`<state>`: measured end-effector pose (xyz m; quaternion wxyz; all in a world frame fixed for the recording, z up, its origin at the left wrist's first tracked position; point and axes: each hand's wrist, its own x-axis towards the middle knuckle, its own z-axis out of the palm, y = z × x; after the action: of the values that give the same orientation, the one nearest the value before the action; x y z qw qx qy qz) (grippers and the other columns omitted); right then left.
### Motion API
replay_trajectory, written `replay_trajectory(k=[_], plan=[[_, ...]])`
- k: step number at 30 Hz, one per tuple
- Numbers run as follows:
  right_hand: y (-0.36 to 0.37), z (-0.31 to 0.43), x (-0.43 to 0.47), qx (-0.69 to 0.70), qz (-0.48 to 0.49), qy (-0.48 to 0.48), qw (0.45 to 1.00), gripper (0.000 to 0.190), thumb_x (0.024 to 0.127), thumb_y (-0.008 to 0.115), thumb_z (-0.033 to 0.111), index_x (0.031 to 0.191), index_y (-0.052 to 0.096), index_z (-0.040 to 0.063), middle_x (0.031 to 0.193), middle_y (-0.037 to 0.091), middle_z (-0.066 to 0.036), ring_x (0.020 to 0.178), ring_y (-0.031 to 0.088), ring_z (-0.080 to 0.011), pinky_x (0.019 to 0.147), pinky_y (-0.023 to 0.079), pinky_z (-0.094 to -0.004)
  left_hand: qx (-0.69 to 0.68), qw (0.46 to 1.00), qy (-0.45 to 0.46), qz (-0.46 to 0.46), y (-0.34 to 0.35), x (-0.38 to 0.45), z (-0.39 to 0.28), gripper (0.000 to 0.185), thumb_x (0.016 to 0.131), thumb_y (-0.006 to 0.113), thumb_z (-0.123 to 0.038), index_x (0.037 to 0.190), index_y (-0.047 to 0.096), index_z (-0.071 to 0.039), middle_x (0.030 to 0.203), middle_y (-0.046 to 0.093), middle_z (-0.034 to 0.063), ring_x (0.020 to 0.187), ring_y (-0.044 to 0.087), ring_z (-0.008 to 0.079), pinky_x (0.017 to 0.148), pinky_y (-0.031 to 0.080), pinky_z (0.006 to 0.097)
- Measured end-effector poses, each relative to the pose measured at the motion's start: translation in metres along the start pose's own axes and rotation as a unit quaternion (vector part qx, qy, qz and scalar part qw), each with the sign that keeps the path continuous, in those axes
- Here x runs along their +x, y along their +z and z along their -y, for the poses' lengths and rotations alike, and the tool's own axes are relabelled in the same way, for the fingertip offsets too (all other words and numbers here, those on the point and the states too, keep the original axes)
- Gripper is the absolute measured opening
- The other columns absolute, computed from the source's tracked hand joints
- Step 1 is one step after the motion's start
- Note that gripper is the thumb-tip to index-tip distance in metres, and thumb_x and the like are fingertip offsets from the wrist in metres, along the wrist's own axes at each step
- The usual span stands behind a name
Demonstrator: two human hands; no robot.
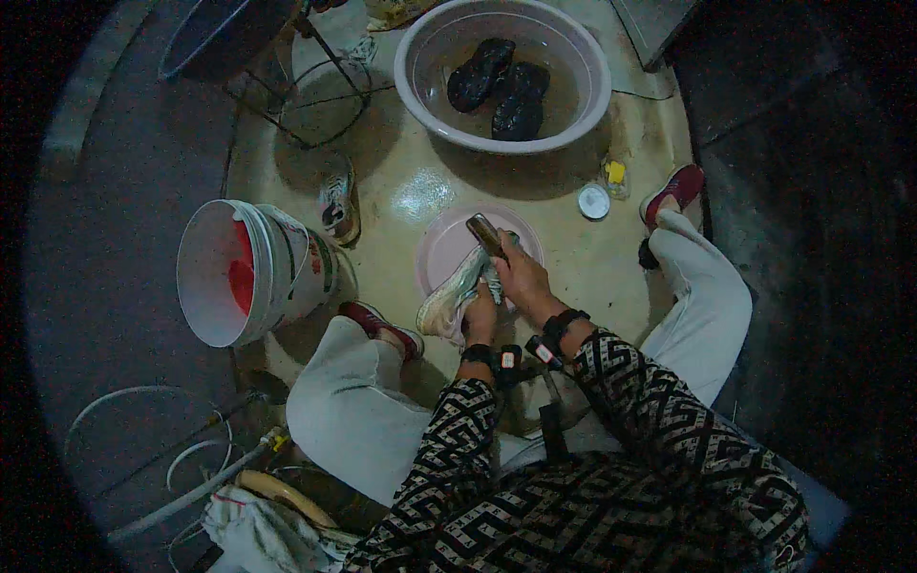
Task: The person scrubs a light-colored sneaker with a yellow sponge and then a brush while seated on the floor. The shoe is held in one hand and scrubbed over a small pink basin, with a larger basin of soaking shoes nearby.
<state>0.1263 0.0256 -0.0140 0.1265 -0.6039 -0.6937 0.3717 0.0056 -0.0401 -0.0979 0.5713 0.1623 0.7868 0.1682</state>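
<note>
My left hand [481, 315] grips a light-coloured sneaker [450, 295] near its opening, its toe pointing down and left. In my right hand [523, 276] is a brush [486, 233] with a dark back, held against the upper end of the sneaker; its bristles are hidden. Both hands are over the near part of a shallow pink basin [443, 247] on the floor. Beyond it stands a large pale basin [408, 100] of murky water with two dark shoes [517, 107] in it. Another sneaker [339, 204] lies on the floor to the left.
A white bucket [276, 276] with something red inside leans at the left. A round white lid or dish [593, 202] and a clear container with a yellow part [615, 175] are at the right. A metal stand [326, 100] is at the upper left, a hose [193, 494] at the lower left.
</note>
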Motion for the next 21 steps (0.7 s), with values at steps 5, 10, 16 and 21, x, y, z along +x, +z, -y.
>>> replay_trajectory(k=[5, 10, 16, 21], plan=[[-0.026, -0.015, 0.009, -0.057, 0.022, -0.042, 0.997, 0.058, 0.099, 0.05, 0.033, 0.152, 0.032, 0.02, 0.114, 0.064, -0.023, 0.093, 0.064, -0.0424, 0.074, 0.051, -0.0519, 0.041, 0.997, 0.034, -0.064, 0.009, 0.032, 0.014, 0.081, 0.096, 0.038, -0.063, 0.12, 0.059, 0.012, 0.095, 0.068, 0.0239, 0.085, 0.064, 0.0372, 0.074, 0.048, 0.0439], [-0.01, -0.026, 0.004, 0.06, -0.005, 0.031, 0.998, 0.061, 0.098, 0.049, 0.037, 0.153, 0.031, 0.016, 0.1, 0.067, -0.024, 0.093, 0.065, -0.0417, 0.078, 0.051, -0.0502, 0.124, 0.989, 0.069, 0.039, 0.03, 0.036, 0.024, 0.079, 0.098, 0.024, -0.063, 0.118, 0.059, 0.004, 0.108, 0.066, 0.0281, 0.107, 0.061, 0.0433, 0.093, 0.045, 0.0471], [0.008, -0.004, 0.001, 0.04, -0.018, 0.014, 0.999, 0.057, 0.099, 0.047, 0.037, 0.152, 0.033, 0.021, 0.112, 0.065, -0.023, 0.1, 0.063, -0.0391, 0.085, 0.05, -0.047, 0.067, 0.987, 0.137, 0.059, 0.04, 0.011, 0.02, 0.068, 0.101, 0.032, -0.056, 0.139, 0.049, -0.002, 0.134, 0.056, 0.0235, 0.123, 0.052, 0.0389, 0.102, 0.041, 0.0419], [-0.014, 0.006, 0.009, 0.078, 0.081, -0.027, 0.993, 0.054, 0.099, 0.049, 0.037, 0.15, 0.037, 0.024, 0.122, 0.063, -0.021, 0.109, 0.062, -0.0366, 0.093, 0.048, -0.0423, 0.133, 0.952, 0.276, 0.021, 0.028, 0.019, 0.031, 0.084, 0.097, 0.023, -0.065, 0.132, 0.053, 0.005, 0.125, 0.059, 0.0272, 0.118, 0.055, 0.041, 0.096, 0.043, 0.046]])
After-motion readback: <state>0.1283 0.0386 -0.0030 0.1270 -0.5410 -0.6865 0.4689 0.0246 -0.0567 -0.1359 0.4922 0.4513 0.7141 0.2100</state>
